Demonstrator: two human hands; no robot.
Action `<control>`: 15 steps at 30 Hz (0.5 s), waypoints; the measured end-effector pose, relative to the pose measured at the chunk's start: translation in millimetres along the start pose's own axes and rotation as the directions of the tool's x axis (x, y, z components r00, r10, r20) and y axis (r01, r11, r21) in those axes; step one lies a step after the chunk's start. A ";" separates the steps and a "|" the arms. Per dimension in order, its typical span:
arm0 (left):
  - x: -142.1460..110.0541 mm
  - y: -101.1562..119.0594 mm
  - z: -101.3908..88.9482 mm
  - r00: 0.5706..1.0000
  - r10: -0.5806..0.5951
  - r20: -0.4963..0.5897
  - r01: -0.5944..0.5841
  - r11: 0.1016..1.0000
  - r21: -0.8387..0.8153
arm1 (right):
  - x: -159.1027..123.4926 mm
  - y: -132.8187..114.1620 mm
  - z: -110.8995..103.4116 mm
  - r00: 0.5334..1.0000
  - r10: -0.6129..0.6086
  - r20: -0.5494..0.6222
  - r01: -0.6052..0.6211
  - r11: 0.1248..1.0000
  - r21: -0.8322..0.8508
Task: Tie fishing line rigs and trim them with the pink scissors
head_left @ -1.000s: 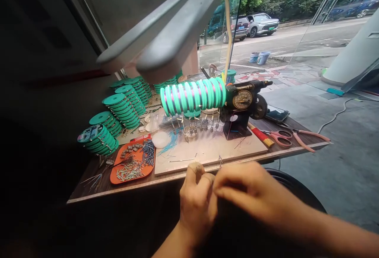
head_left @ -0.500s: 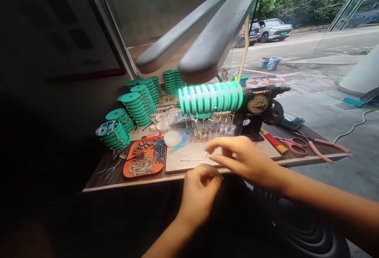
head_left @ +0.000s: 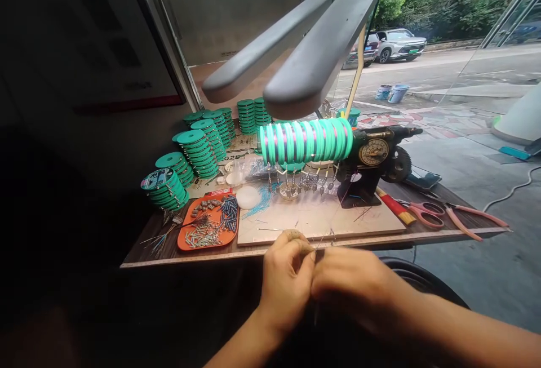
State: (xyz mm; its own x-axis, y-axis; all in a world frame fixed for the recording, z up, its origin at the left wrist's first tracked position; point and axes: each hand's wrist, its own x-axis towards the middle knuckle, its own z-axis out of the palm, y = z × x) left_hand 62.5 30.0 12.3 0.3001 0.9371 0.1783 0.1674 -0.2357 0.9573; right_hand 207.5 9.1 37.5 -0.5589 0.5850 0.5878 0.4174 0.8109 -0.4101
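In the head view my left hand (head_left: 289, 280) is closed in a pinch at the front edge of the bench, thumb against index finger on a thin fishing line. Against it, my right hand (head_left: 359, 283) is closed too, fingers curled at the same spot and slightly blurred; its fingertips are mostly hidden. Fine strands with small dark bits rise just beyond the fingers, over the pale board (head_left: 372, 230). Behind stands a black winding machine (head_left: 359, 179) carrying a row of green line spools (head_left: 306, 141), with small sinkers hanging below them.
An orange tray (head_left: 182, 238) of small tackle parts lies to the left, beside stacked green spools (head_left: 196, 154). A white round lid (head_left: 248, 198) is at the board's corner. Scissors (head_left: 426, 214), pliers (head_left: 465, 221) and a red-yellow brush (head_left: 395, 207) lie right. Grey lamp arms (head_left: 316, 58) hang overhead.
My right hand has come down from above the board, its fingers going from spread to curled, and now meets my left hand. The left keeps its pinch. The view has shifted slightly.
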 end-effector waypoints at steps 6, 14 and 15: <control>-6.3 -13.7 -3.6 0.704 0.710 0.008 -0.513 0.501 0.697 | 69.4 28.8 -9.8 0.843 0.497 0.206 -0.538 0.779 0.323; 14.7 9.8 -13.0 0.823 -0.477 0.310 0.567 0.653 -0.502 | 18.1 15.8 -8.2 0.991 0.111 -0.076 -0.121 0.980 -0.157; 16.9 9.8 -13.2 0.770 -0.506 0.388 0.635 0.554 -0.539 | 7.7 12.9 -7.5 0.998 -0.043 -0.039 0.029 0.952 -0.306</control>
State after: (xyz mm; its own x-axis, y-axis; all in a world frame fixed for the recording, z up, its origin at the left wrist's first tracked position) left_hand 56.8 46.9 27.7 0.5108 0.7413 -0.4354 -0.2224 0.6032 0.7660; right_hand 213.9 24.0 41.9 -0.5478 0.5482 0.6320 0.6001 0.7838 -0.1597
